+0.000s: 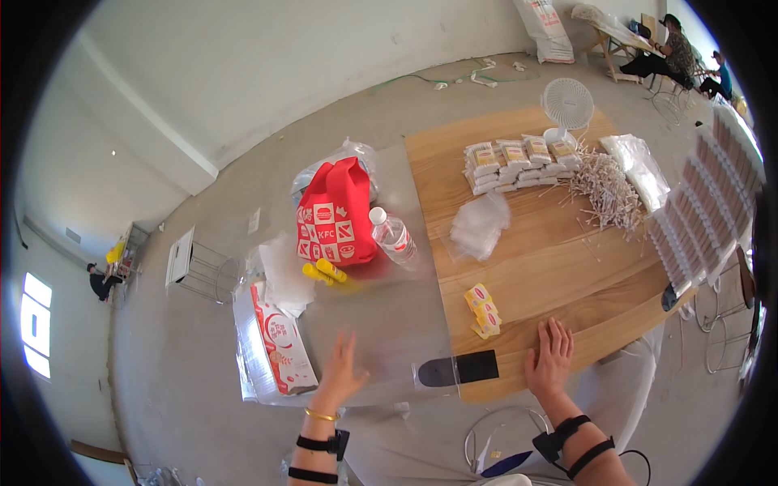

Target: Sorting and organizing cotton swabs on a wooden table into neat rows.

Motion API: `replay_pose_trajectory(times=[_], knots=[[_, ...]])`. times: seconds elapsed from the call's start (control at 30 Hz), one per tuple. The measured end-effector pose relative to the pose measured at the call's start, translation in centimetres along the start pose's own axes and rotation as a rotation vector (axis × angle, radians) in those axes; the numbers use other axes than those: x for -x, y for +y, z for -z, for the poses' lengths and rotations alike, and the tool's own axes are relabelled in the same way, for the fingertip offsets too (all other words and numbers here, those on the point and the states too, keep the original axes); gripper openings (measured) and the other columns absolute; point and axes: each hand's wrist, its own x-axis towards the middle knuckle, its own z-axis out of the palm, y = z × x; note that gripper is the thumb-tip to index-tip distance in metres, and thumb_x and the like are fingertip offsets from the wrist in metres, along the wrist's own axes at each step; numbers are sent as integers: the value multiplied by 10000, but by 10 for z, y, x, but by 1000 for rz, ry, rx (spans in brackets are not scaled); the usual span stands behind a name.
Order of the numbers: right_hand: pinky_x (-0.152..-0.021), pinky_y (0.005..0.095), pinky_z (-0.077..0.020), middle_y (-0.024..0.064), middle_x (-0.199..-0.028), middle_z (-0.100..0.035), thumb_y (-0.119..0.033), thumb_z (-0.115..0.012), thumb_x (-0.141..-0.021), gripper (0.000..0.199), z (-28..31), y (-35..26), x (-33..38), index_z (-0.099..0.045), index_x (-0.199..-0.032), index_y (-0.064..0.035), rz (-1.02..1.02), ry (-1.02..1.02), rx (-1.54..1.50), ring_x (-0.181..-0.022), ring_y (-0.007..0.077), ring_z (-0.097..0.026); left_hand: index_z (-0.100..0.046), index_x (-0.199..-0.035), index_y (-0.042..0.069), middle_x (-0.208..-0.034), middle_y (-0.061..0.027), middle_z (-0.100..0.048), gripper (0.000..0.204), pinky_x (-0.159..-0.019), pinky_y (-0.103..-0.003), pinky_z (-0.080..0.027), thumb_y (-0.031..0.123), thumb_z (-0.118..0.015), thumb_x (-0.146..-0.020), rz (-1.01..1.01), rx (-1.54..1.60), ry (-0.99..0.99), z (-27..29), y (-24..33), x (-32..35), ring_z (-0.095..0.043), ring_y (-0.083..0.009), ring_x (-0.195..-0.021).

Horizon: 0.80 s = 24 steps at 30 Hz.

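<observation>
My left hand (340, 375) hovers over the near edge of the plastic-covered grey surface, its spread fingers slightly blurred and holding nothing. Just left of it lies a red and white cardboard box (281, 340). My right hand (553, 358) rests palm down on the wooden tabletop (519, 275), fingers stretched out, also with nothing in it. A small fanned pile of yellow packets (484, 310) lies beyond its fingertips to the left. Between the two hands, a black flat strip (476, 367) lies across the seam of the surfaces. Two yellow glue-stick-like tubes (324, 272) lie farther off.
Behind are a red bag (334, 215), a water bottle (392, 236), stacked white packets (519, 166), clear plastic bags (480, 225), shredded paper strips (608, 190) and a white fan (566, 105). A tall rack-like stack (705, 202) stands right. People sit at distant tables.
</observation>
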Motion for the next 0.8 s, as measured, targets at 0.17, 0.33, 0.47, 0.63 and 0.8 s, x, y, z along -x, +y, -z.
replay_pose_trajectory(times=[0.17, 0.33, 0.47, 0.63, 0.8], knots=[[-1186, 543, -219, 197, -1444, -436, -206, -598, -824, 605, 0, 9, 3, -480, -1383, -8, 18, 31, 19, -1374, 375, -371, -546, -1321, 55, -1328, -188, -572, 529, -984, -431, -485, 237, -714, -854, 35, 319, -188, -34, 60, 78, -576, -373, -1190], [-1185, 540, -221, 194, -1442, -438, -211, -585, -841, 592, -13, 4, 5, -475, -1386, -9, 55, 61, -5, -1368, 366, -379, -576, -1293, 83, -1228, -155, -643, 446, -930, -427, -509, 242, -672, -888, 71, 375, -129, -58, 97, 131, -638, -348, -1082], [-1191, 533, -212, 190, -1446, -437, -212, -583, -848, 585, -17, 5, 7, -474, -1387, -11, 81, 73, -29, -1377, 356, -371, -583, -1284, 104, -1138, -149, -671, 395, -845, -428, -525, 194, -633, -902, 86, 374, -212, -40, 154, 136, -662, -331, -1002], [-1205, 529, -183, 177, -1453, -437, -218, -585, -865, 567, -17, 16, 9, -480, -1383, -16, 12, 91, -37, -1402, 338, -345, -506, -1379, 118, -1227, -173, -618, 525, -784, -415, -530, 50, -577, -863, 159, 545, -190, -39, 199, 131, -676, -313, -922], [-1207, 529, -177, 178, -1456, -434, -252, -594, -858, 585, -21, 19, 8, -483, -1385, -24, -2, 75, -1, -1404, 338, -342, -386, -1467, 142, -1388, -142, -524, 630, -827, -421, -525, 118, -609, -878, -7, 513, 67, -42, 230, 119, -658, -306, -1007]])
